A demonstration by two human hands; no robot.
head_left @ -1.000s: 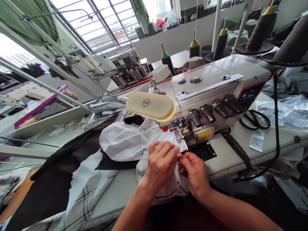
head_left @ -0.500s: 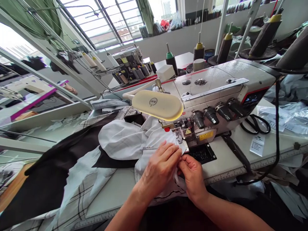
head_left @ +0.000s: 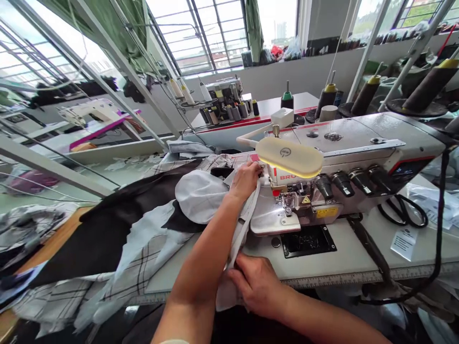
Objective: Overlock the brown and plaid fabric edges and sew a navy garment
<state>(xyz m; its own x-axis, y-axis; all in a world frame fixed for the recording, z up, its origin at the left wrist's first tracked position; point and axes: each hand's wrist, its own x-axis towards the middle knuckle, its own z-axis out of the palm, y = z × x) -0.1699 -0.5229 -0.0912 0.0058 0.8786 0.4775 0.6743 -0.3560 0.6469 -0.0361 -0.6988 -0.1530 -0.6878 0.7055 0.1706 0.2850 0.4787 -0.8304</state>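
My left hand (head_left: 245, 180) is stretched far forward beside the left end of the overlock sewing machine (head_left: 344, 148), its fingers closed on the pale fabric (head_left: 201, 193). Nearer to me, my right hand (head_left: 258, 283) pinches the edge of that same fabric at the table's front. Between both hands the edge runs as a fairly taut strip, left of the metal sewing plate (head_left: 274, 220). No cloth lies under the presser foot (head_left: 288, 208). An oval lamp (head_left: 289, 155), lit along its rim, hangs above the needle area.
Black and checked cloth (head_left: 143, 191) spreads over the left of the table. Black-handled scissors (head_left: 405, 210) and a white label (head_left: 405, 242) lie right of the machine. Dark thread cones (head_left: 325, 102) stand behind it. A ruler strip (head_left: 358, 274) edges the table front.
Both hands have left the needle area with the fabric. My left hand has reached forward and away; my right has drawn back toward me and left. The view has shifted left, baring the sewing plate.
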